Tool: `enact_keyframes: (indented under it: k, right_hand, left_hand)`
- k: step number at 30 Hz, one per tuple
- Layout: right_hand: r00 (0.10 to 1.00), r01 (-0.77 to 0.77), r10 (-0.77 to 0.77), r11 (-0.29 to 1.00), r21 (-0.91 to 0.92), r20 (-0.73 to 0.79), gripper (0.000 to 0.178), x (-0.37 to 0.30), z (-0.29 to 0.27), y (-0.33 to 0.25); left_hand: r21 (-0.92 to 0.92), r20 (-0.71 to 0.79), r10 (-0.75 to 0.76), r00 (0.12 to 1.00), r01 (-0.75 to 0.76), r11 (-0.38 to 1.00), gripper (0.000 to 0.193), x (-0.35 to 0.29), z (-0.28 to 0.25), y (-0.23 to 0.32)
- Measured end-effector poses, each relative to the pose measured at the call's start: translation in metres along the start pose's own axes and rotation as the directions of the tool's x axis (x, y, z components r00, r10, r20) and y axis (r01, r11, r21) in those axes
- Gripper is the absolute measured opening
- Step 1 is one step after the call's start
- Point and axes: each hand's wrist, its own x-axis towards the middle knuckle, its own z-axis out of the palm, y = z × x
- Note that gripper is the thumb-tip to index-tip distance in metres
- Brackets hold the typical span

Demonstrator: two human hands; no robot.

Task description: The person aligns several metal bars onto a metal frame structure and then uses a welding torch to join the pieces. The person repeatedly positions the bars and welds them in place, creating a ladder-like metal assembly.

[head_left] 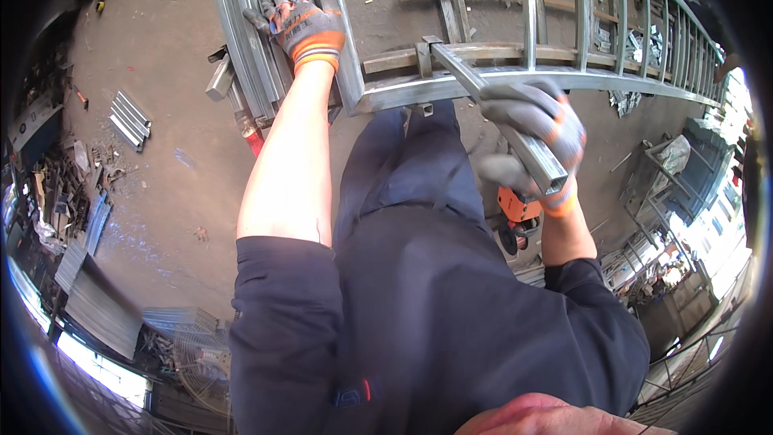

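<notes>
My left hand, in a grey and orange work glove, rests flat with fingers spread on a bundle of long steel tubes beside the corner of a welded steel railing frame. My right hand, in the same kind of glove, grips a short square steel tube that lies slanted, its far end touching the frame's bottom rail. The tube's open end points toward me. The frame has several upright bars and lies flat over wooden slats.
An orange angle grinder lies on the concrete floor below my right hand. Short cut steel pieces lie at the left. Scrap metal and sheets pile up at the far left. More metal frames stand at the right.
</notes>
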Motion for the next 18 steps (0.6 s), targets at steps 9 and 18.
enact_keyframes:
  k: [9,18]
  right_hand:
    - [0.949,-0.093,0.22,0.88,0.466,-0.227,0.027,-0.052,0.051,-0.011]
    - [0.981,-0.045,0.071,0.989,0.143,-0.182,0.015,0.015,0.021,0.027]
  left_hand:
    - [0.044,0.02,0.019,1.0,-0.02,0.999,0.07,0.001,0.003,-0.003]
    - [0.055,-0.061,0.062,0.996,-0.058,0.997,0.07,0.002,0.016,-0.002]
